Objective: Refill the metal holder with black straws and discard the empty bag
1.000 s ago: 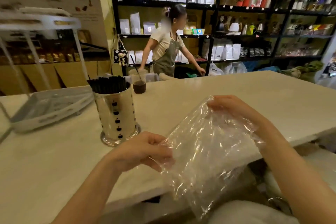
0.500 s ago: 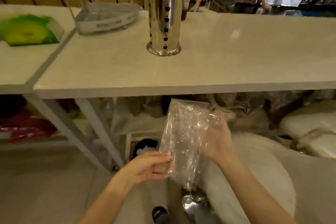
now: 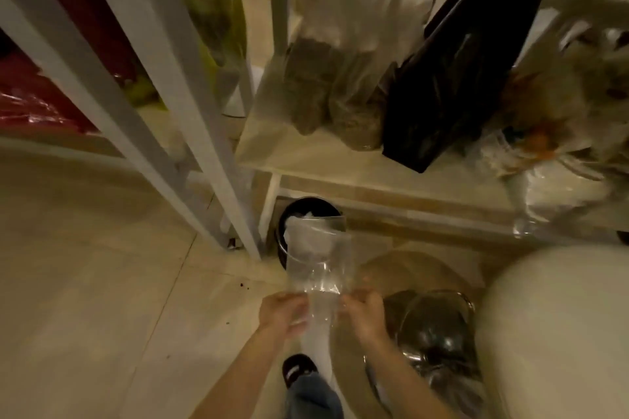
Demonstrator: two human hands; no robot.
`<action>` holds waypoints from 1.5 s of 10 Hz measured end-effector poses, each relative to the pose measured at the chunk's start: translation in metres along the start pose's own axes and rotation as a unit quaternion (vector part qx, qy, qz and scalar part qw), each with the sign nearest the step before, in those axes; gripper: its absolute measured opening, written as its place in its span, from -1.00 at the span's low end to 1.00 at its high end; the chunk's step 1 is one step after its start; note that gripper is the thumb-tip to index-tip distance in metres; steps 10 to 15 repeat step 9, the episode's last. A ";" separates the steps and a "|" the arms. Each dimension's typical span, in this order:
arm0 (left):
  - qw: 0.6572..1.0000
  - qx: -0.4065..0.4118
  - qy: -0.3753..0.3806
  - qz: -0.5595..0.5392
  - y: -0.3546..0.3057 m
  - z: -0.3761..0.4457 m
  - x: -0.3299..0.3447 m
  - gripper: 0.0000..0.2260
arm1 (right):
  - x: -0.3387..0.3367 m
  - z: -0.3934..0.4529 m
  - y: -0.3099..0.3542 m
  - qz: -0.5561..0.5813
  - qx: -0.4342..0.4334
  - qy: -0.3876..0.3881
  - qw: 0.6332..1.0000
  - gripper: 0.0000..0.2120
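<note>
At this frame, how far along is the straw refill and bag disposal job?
The holder is out of view, so the refill can't be confirmed here. In hand: both the left hand and right hand hold the empty clear bag toward the black bin. Left: dropping it in.

The crumpled clear plastic bag (image 3: 320,262) is colourless, showing pale glints along its creases. Behind it the round bin (image 3: 289,214) is black, with white scraps inside. The tiled floor (image 3: 85,265) is pale beige with thin darker grout lines and a few dark specks. The slanted metal table legs (image 3: 190,112) are white. On the low cream shelf (image 3: 340,160) stands a glossy black flat pouch (image 3: 442,85) beside see-through sacks of grey-brown contents (image 3: 326,92) (the blur hides any print). At far left, shiny red wrapping (image 3: 30,105). The slipper (image 3: 297,369) is black with a white mark; the trouser leg (image 3: 311,398) is blue denim.
</note>
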State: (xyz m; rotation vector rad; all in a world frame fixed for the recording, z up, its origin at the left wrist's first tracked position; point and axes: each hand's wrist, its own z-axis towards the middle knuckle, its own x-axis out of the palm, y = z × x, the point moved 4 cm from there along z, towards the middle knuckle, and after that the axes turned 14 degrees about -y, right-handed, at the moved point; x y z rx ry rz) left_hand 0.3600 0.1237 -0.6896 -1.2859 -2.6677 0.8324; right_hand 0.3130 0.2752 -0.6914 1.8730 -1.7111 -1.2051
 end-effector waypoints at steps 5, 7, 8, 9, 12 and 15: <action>0.981 0.172 -0.042 0.077 0.027 0.246 0.068 -0.85 | 0.147 0.207 -0.106 -0.130 -0.158 -0.008 0.979 -0.70; 0.980 0.140 0.010 0.139 0.018 0.209 0.065 -0.84 | 0.117 0.189 -0.084 -0.224 -0.140 0.064 0.962 -0.50; 0.974 0.138 0.024 0.179 0.004 0.173 0.058 -0.76 | 0.095 0.164 -0.051 -0.236 -0.149 0.074 0.957 -0.49; 0.955 0.166 0.031 0.242 -0.022 0.125 0.050 -0.69 | 0.078 0.123 0.000 -0.181 -0.159 0.123 0.963 -0.55; 0.955 0.166 0.031 0.242 -0.022 0.125 0.050 -0.69 | 0.078 0.123 0.000 -0.181 -0.159 0.123 0.963 -0.55; 0.955 0.166 0.031 0.242 -0.022 0.125 0.050 -0.69 | 0.078 0.123 0.000 -0.181 -0.159 0.123 0.963 -0.55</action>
